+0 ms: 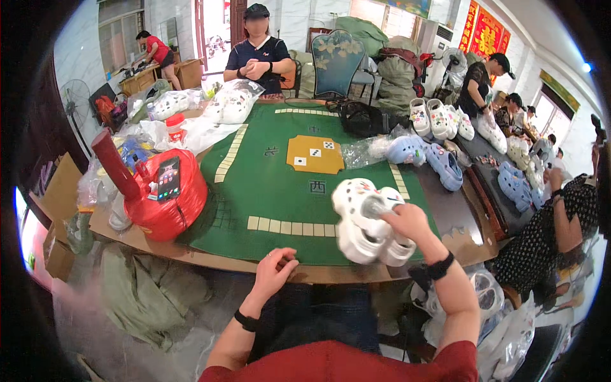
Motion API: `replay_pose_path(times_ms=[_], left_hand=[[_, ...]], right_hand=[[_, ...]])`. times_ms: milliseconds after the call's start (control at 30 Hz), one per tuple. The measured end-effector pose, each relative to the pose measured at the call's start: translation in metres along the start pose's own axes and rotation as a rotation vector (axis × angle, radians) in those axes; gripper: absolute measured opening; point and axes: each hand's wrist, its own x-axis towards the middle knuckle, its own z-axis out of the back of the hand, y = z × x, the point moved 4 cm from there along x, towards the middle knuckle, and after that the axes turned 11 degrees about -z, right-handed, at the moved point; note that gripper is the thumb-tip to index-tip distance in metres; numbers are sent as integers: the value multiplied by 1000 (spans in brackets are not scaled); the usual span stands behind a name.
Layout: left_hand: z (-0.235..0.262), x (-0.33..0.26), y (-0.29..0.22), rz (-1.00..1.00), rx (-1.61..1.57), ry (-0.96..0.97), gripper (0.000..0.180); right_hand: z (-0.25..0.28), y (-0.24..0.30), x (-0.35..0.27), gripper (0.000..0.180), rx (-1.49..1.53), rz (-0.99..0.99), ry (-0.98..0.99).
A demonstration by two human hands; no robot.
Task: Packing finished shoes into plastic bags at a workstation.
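Note:
A pair of white clogs point(359, 242) with charms on their tops is in my right hand point(408, 224). The fingers of that hand are closed around the clogs near their openings. The pair is over the near right part of a green mahjong mat point(254, 184), its edges slightly blurred. At the near edge of the table is my left hand point(277, 270), loosely curled, with nothing visible in it. In front of it, a row of pale tiles point(293, 227) is drawn on the mat, and printed dice show on a yellow square point(305, 162).
A red roll of plastic twine point(167, 216) with a phone point(168, 178) on it stands at the left. Blue clogs point(443, 167) and a black bag point(363, 119) lie at the right. Bagged white clogs point(234, 102) and a co-worker point(258, 57) are across the table. Another person point(541, 235) sits to my right.

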Motion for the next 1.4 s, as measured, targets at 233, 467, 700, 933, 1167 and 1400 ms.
replay_pose_path(times_ms=[233,467,700,933,1167,1400], left_hand=[[5,-3,10,162,-618,-193,71],[26,18,-35,-64,377,-33,114],[-13,31,-29,-36,192,19,116],[-37,5,-52,-116,326,-113,101],[-26,11,-29,-134,414,-87,121],[-40,22,-20,-156,215,-28,132]], right_hand=[[-54,108,-42,67,56,249,-109],[-34,62,-124,81,279,216,-522],[-85,33,-117,112,531,183,-81],[-82,3,-76,102,822,333,144],[-37,49,-87,70,675,382,-223],[-60,98,-72,45,470,238,-293]])
